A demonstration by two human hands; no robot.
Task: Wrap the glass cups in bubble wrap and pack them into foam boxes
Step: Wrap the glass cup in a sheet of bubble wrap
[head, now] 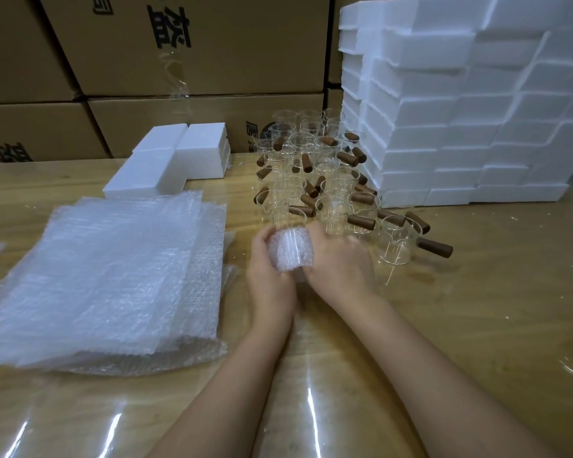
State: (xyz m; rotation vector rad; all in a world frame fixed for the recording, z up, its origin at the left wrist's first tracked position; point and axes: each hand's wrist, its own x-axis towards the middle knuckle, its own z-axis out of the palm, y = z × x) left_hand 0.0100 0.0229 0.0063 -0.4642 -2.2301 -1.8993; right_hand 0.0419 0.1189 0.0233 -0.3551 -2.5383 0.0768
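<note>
I am seeing the left hand (268, 276) and the right hand (338, 259) both curling round one glass cup (286, 235), holding it just above the surface (477, 309). A sheet of bubble wrap (288, 259) is going round it. I think the wrap is not closed yet. If one hand is letting go too soon, the wrap may be popping open. Then the cup may be slipping out and hitting the bare cups (315, 170) just behind it. The foam boxes (444, 127) are waiting on the right.

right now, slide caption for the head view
Left hand and right hand hold a bubble-wrapped cup over the table, bubble wrap sheets at left, glass cups and foam boxes behind.
</note>
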